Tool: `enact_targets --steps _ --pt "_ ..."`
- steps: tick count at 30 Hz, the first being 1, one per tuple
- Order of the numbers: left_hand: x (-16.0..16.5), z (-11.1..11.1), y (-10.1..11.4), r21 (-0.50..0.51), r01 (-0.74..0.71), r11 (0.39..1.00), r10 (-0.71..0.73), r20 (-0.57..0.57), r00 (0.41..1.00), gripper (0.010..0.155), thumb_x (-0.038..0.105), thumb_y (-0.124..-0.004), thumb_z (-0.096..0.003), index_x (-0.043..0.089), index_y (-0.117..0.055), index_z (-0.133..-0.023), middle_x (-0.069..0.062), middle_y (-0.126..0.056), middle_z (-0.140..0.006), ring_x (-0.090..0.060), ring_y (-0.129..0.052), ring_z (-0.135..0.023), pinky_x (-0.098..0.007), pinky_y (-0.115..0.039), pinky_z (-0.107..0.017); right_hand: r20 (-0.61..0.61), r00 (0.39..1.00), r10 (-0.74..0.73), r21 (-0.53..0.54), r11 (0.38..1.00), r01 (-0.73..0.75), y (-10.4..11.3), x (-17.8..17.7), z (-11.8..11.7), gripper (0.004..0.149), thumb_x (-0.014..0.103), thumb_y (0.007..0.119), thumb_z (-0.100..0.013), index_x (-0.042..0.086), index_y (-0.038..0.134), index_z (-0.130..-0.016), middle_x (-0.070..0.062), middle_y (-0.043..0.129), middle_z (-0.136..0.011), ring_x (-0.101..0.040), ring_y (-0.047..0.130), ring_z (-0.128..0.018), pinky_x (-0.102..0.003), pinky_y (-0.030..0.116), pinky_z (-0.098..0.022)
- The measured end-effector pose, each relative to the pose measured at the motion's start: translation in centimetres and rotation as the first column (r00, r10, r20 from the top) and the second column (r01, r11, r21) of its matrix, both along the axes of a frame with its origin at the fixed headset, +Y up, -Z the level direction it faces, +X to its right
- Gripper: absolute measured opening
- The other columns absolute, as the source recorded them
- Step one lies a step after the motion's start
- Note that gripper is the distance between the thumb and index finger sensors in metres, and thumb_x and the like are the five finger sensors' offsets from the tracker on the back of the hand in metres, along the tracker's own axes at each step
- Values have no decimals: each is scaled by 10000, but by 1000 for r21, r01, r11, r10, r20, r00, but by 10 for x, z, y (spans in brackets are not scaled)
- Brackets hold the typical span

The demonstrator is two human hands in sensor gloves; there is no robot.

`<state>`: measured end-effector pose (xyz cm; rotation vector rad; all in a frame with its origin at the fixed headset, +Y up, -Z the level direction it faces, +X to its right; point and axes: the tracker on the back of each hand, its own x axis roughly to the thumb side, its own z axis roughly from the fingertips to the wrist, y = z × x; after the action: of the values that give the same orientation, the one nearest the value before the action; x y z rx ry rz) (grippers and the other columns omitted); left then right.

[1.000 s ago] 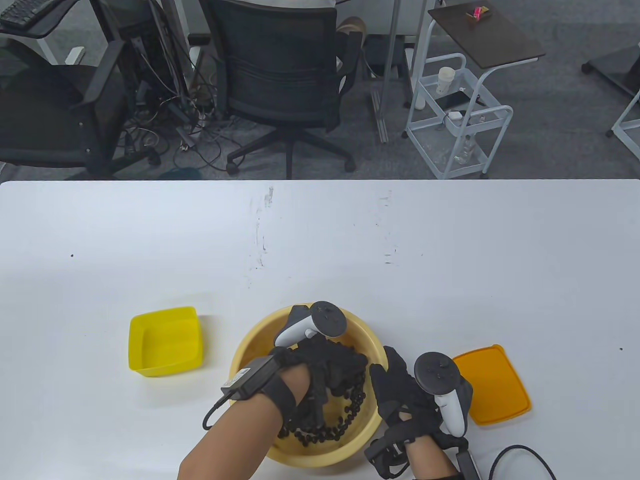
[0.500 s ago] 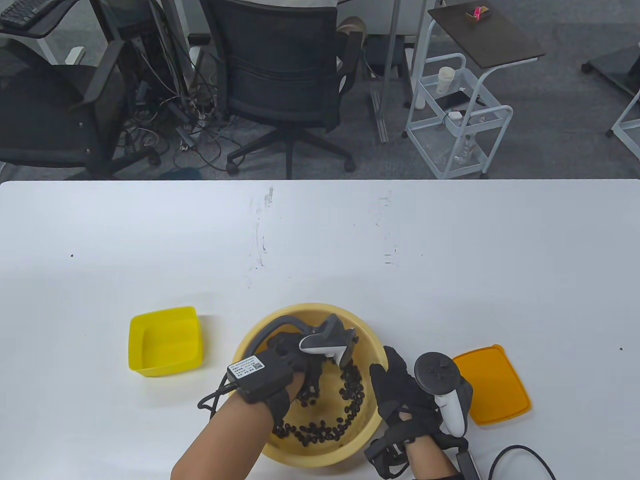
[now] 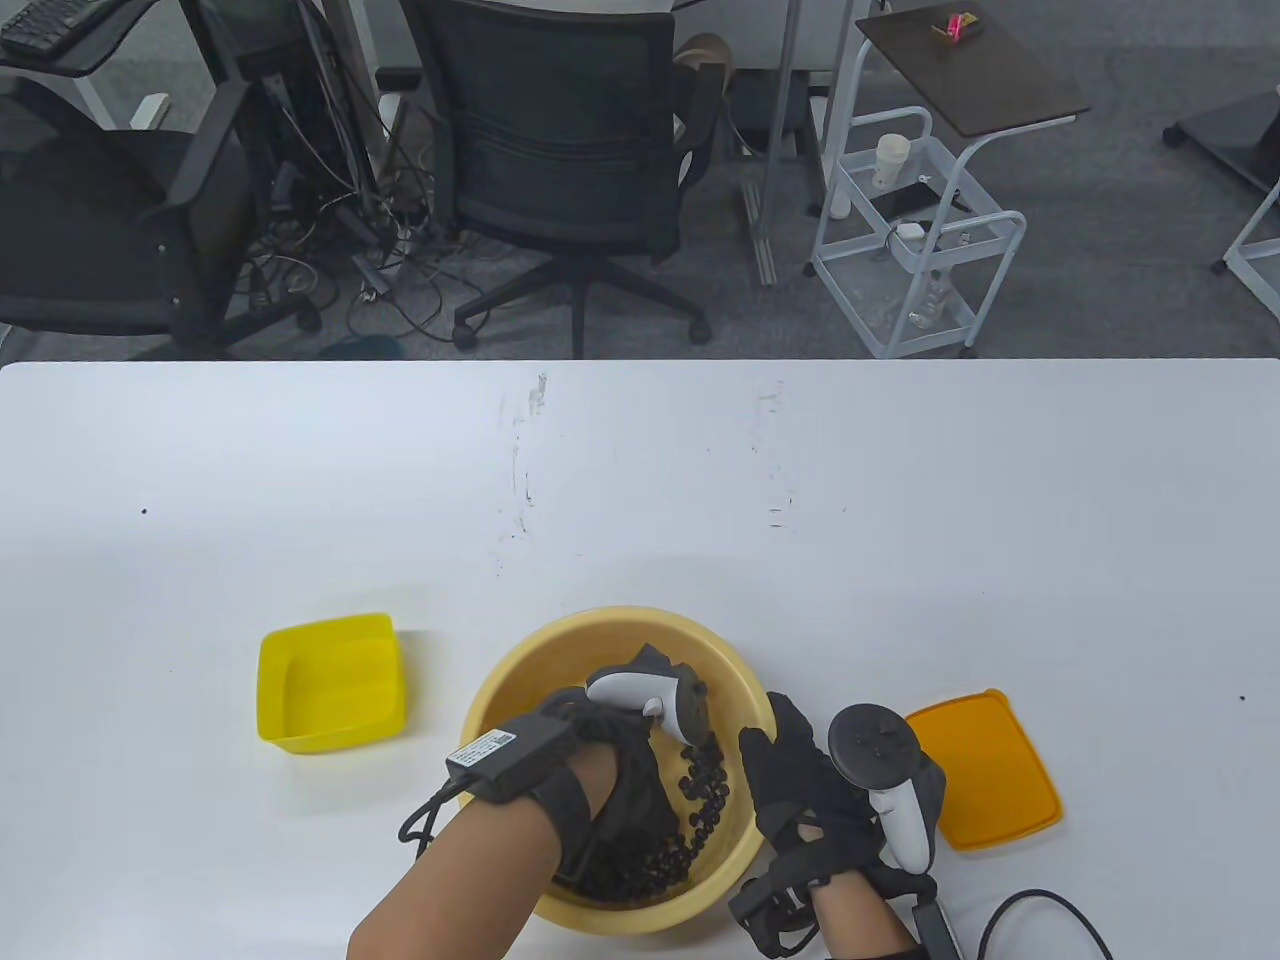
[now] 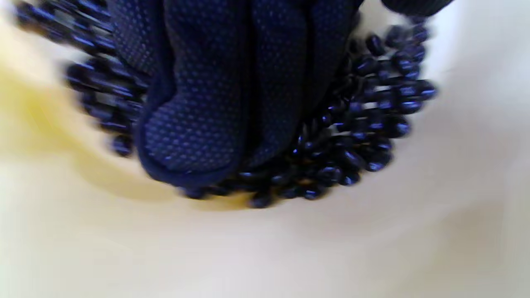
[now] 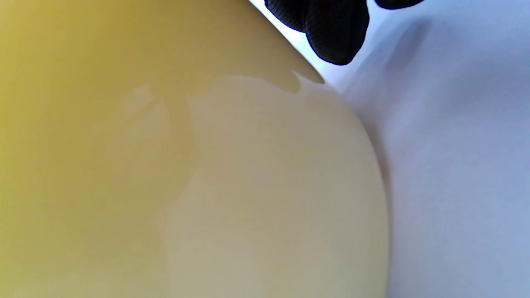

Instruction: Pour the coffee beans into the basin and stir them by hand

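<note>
A round yellow basin (image 3: 600, 625) stands near the table's front edge with dark coffee beans (image 3: 705, 790) in it. My left hand (image 3: 625, 790) reaches down into the basin, its gloved fingers (image 4: 198, 124) held together and pushing through the beans (image 4: 372, 124) along the pale bottom (image 4: 290, 248). At the basin's right side, my right hand (image 3: 790, 770) grips the rim, thumb at the edge. The right wrist view shows the basin's outer wall (image 5: 207, 186) close up, with my fingertips (image 5: 335, 29) past it over the table.
An empty yellow square container (image 3: 333, 680) sits left of the basin. An orange lid (image 3: 985, 770) lies flat to the right, just beyond my right hand. A black cable (image 3: 1050, 910) loops at the front right edge. Office chairs and a cart stand past the table.
My left hand swept from the basin's far side round to its near left part, dragging beans along. The right hand and basin stayed put.
</note>
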<state>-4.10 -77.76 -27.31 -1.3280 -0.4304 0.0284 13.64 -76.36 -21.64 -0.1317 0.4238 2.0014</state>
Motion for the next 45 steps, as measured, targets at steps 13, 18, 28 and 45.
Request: enact_targets --steps 13,18,28,45 --pt "-3 -26 13 303 -324 896 410 -288 865 647 554 -503 -560 60 -545 -974 -59 -863 -825 -172 -992 -676 -389 -686 -685 3 1000 4 3 1000 -4 0 -1 0 643 449 490 -502 72 232 -955 -215 425 -979 -453 644 -899 -616 419 -671" --pt "-10 -29 26 517 -224 826 377 -213 901 618 533 -543 -545 101 -567 -987 -70 -817 -868 -182 -968 -675 -405 -647 -711 3 1000 4 2 1000 -4 0 0 0 643 449 490 -502 72 232 -955 -215 425 -979 -453 644 -899 -616 420 -671" --pt "-8 -23 35 750 124 650 -230 38 972 610 518 -589 -512 130 -662 -977 -145 -834 -881 -304 -988 -718 -474 -687 -673 1 1000 6 1 1000 -6 0 0 0 644 449 490 -502 72 232 -955 -215 425 -979 -453 643 -899 -617 418 -671" --pt "-12 -11 7 230 321 919 -343 60 937 716 552 -579 -497 -37 -924 -711 -225 -1079 -523 -325 -1151 -346 -449 -816 -553 2 1000 9 1 1000 -9 0 0 0 644 449 491 -502 72 232 -955 -217 424 -979 -455 642 -899 -617 418 -671"
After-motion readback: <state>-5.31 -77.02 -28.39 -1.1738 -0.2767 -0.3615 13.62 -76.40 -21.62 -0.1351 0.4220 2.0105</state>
